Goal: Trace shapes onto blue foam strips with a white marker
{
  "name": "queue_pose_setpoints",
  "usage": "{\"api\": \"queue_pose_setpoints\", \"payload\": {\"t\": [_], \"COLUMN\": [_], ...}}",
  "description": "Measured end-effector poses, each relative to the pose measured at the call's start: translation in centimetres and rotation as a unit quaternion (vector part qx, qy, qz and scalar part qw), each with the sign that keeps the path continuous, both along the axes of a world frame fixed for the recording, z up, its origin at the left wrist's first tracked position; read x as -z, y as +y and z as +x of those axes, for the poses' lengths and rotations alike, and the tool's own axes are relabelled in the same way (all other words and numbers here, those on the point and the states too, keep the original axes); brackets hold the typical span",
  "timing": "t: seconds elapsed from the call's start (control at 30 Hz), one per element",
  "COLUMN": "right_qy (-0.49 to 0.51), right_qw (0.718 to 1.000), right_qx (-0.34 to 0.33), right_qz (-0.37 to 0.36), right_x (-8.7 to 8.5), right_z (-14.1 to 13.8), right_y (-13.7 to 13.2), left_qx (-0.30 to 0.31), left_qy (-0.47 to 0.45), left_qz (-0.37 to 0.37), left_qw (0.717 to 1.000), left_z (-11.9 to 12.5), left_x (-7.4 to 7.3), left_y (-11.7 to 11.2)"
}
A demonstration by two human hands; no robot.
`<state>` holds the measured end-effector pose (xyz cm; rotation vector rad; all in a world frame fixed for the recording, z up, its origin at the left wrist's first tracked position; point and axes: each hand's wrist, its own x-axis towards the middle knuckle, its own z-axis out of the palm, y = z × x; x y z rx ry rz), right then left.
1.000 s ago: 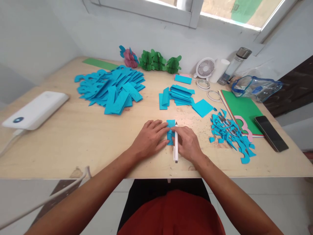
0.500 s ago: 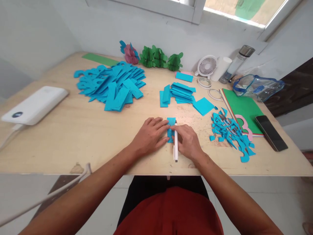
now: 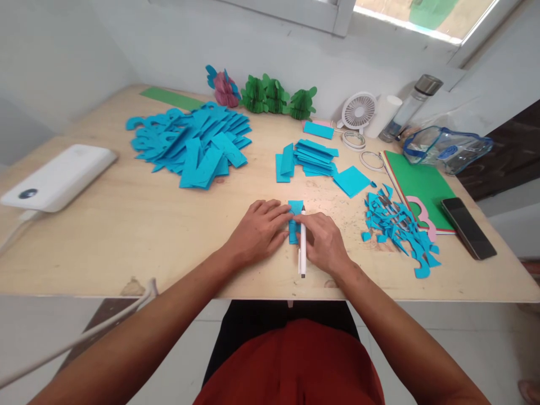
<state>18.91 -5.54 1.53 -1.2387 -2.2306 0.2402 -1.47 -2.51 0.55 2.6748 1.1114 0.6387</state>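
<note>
Paper, a small blue strip [image 3: 296, 207], lies flat near the middle of the table's front edge, set a little way in, probably because both forearms can rest there. The left hand [image 3: 265, 230] lies palm down with fingers extended and slightly apart, gripping nothing; its fingertips press the strip's left side, seemingly to stop it sliding. The right hand [image 3: 327, 239] is curled, with a white pen [image 3: 303, 250] held against its thumb side and its fingertips at the strip's right side. The pen points toward the table's back edge; its exact grip is partly hidden, though it looks held so that the fingertips can also work the paper.

Beyond the hands, toward the back edge, sit a stack of folded blue pieces [image 3: 314, 157] and a blue square [image 3: 351, 181], likely placed within easy reach. A larger blue pile [image 3: 198, 146] spreads toward the back left corner, apparently separate from that stack. Blue scraps [image 3: 392, 219] are heaped toward the right edge, perhaps to be out of the way, beside green sheets [image 3: 434, 191] and a phone [image 3: 469, 228]. A white power bank [image 3: 59, 177] rests by the left edge
</note>
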Motion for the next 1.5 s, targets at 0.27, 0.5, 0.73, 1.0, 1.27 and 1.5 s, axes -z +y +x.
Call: {"api": "queue_pose_setpoints", "payload": {"t": [0.27, 0.5, 0.73, 1.0, 1.27, 1.5], "right_qy": [-0.015, -0.02, -0.003, 0.002, -0.002, 0.0], "right_qw": [1.0, 1.0, 1.0, 1.0, 1.0, 1.0], "right_qx": [-0.006, 0.003, 0.001, -0.008, -0.014, -0.011], "right_qz": [0.015, 0.014, 0.003, 0.006, 0.007, 0.006], "right_x": [-0.16, -0.13, 0.05, 0.06, 0.08, 0.04], "right_z": [-0.13, -0.24, -0.08, -0.03, 0.02, -0.03], "right_y": [-0.07, -0.13, -0.01, -0.02, 0.01, -0.03], "left_qx": [0.003, 0.004, 0.001, 0.005, 0.001, -0.002], "left_qy": [-0.009, -0.005, -0.006, -0.009, 0.002, 0.001], "left_qz": [0.006, 0.005, -0.002, 0.003, 0.002, 0.005], "left_qw": [1.0, 1.0, 1.0, 1.0, 1.0, 1.0], "left_z": [-0.01, -0.08, 0.01, -0.09, -0.04, -0.01], "left_x": [0.02, 0.12, 0.03, 0.08, -0.06, -0.01], "left_y": [0.04, 0.07, 0.05, 0.06, 0.05, 0.04]}}
